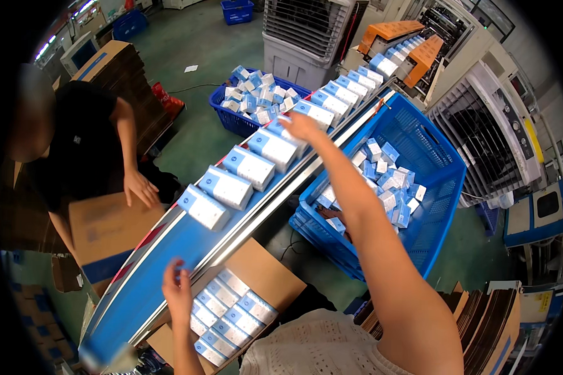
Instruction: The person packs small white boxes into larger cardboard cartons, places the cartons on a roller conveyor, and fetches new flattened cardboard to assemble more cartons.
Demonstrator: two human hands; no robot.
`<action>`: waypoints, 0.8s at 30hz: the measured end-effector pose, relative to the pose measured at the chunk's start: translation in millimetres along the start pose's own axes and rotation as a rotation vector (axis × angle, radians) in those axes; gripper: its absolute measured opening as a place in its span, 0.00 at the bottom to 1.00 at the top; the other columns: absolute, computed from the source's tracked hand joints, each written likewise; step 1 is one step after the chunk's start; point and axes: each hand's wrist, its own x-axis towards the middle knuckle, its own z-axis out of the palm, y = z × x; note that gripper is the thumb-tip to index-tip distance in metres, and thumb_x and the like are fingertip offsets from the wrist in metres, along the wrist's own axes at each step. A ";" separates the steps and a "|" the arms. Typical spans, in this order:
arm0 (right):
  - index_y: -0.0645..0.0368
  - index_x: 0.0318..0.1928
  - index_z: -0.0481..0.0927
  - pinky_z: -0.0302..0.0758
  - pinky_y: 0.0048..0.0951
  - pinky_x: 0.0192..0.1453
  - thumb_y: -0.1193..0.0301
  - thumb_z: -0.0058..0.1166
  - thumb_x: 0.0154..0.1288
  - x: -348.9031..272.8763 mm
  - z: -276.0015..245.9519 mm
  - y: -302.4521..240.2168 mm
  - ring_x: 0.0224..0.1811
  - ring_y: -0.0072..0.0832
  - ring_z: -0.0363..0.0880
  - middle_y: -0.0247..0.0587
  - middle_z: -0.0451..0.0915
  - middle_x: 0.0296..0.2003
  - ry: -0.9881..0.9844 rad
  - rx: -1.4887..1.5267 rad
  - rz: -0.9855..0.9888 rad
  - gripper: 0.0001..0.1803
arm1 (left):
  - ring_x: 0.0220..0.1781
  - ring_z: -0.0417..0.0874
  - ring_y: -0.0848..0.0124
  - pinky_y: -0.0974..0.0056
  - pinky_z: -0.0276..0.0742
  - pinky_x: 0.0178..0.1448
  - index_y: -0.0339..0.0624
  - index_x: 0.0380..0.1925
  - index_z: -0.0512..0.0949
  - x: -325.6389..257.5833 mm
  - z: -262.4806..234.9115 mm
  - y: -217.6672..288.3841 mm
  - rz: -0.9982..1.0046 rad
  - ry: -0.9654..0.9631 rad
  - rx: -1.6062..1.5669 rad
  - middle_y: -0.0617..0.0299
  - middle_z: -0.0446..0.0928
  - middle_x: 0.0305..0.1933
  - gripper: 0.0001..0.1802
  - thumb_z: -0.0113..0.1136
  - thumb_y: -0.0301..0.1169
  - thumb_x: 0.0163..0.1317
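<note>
Right hand (301, 127) grips a box (280, 139) on the blue conveyor (169, 262); left hand (178, 292) open above the green floor (200, 131).

Box under my right hand (300, 127): white-and-blue carton (280, 145), lying flat on the blue conveyor belt (169, 262), frame centre.
Cartons near my left hand (178, 292): same kind, packed in rows in the open cardboard box (275, 278), lower centre.

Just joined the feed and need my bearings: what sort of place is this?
Most likely a factory packing line. A blue conveyor belt carries a row of small blue-and-white boxes, blue plastic crates hold more of them, and an open carton beside the belt is part filled with packed boxes.
</note>
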 end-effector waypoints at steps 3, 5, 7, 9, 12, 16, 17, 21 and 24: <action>0.64 0.50 0.70 0.68 0.39 0.53 0.42 0.35 0.60 -17.6 32.2 -59.7 0.49 0.46 0.72 0.54 0.74 0.46 -0.191 0.063 -0.132 0.36 | 0.40 0.74 0.71 0.68 0.72 0.39 0.40 0.56 0.60 52.2 -9.3 -20.2 -0.162 0.091 0.025 0.50 0.71 0.47 0.26 0.51 0.37 0.61; 0.68 0.56 0.63 0.66 0.38 0.56 0.40 0.37 0.58 -54.0 35.2 -107.8 0.52 0.47 0.70 0.60 0.70 0.49 -0.416 0.165 -0.270 0.42 | 0.41 0.75 0.68 0.66 0.72 0.43 0.36 0.57 0.58 77.9 -21.5 -18.6 -0.522 0.024 -0.083 0.47 0.71 0.48 0.31 0.53 0.43 0.59; 0.75 0.57 0.57 0.63 0.39 0.58 0.43 0.42 0.58 -84.9 83.9 -132.2 0.54 0.53 0.66 0.66 0.65 0.52 -0.409 0.230 -0.394 0.44 | 0.50 0.74 0.60 0.63 0.68 0.52 0.29 0.55 0.58 85.6 -28.7 -43.4 -0.317 0.069 0.213 0.46 0.71 0.51 0.34 0.54 0.44 0.58; 0.76 0.54 0.60 0.62 0.39 0.58 0.44 0.48 0.54 -112.6 90.3 -165.4 0.54 0.54 0.65 0.68 0.65 0.51 -0.366 0.263 -0.390 0.45 | 0.46 0.75 0.62 0.64 0.69 0.51 0.30 0.52 0.61 66.5 -54.8 -66.5 -0.304 0.119 0.135 0.47 0.74 0.45 0.30 0.56 0.39 0.57; 0.74 0.52 0.65 0.66 0.38 0.55 0.41 0.56 0.45 -119.5 105.2 -182.7 0.53 0.50 0.69 0.64 0.69 0.50 -0.335 0.453 -0.331 0.47 | 0.47 0.75 0.60 0.63 0.69 0.52 0.30 0.53 0.60 51.0 -67.9 -108.2 -0.170 0.113 0.073 0.46 0.73 0.45 0.33 0.59 0.41 0.53; 0.68 0.43 0.70 0.71 0.33 0.46 0.52 0.64 0.44 -144.5 85.6 -208.7 0.43 0.41 0.75 0.54 0.76 0.39 -0.211 0.667 -0.366 0.35 | 0.49 0.75 0.56 0.60 0.69 0.51 0.32 0.54 0.59 23.4 -81.7 -57.6 -0.153 0.359 0.193 0.44 0.73 0.46 0.39 0.63 0.43 0.48; 0.68 0.42 0.70 0.72 0.33 0.44 0.52 0.64 0.44 -156.9 76.5 -210.0 0.42 0.41 0.76 0.54 0.76 0.38 -0.163 0.596 -0.343 0.34 | 0.48 0.75 0.56 0.61 0.69 0.51 0.33 0.54 0.59 11.2 -83.9 -36.3 -0.177 0.391 0.129 0.45 0.74 0.44 0.38 0.63 0.42 0.47; 0.66 0.41 0.69 0.74 0.33 0.38 0.58 0.68 0.39 -229.2 50.2 -211.3 0.38 0.40 0.77 0.52 0.76 0.37 0.071 0.812 -0.462 0.33 | 0.51 0.70 0.59 0.62 0.64 0.56 0.31 0.56 0.53 -59.5 -99.3 -10.5 -0.094 0.565 0.145 0.43 0.67 0.51 0.44 0.66 0.39 0.45; 0.67 0.41 0.69 0.73 0.37 0.43 0.59 0.68 0.39 -299.9 85.7 -189.7 0.41 0.45 0.74 0.56 0.70 0.42 0.053 0.813 -0.691 0.32 | 0.58 0.63 0.61 0.60 0.58 0.62 0.36 0.60 0.47 -144.5 -93.5 -70.9 0.034 0.624 -0.209 0.51 0.57 0.58 0.53 0.70 0.33 0.36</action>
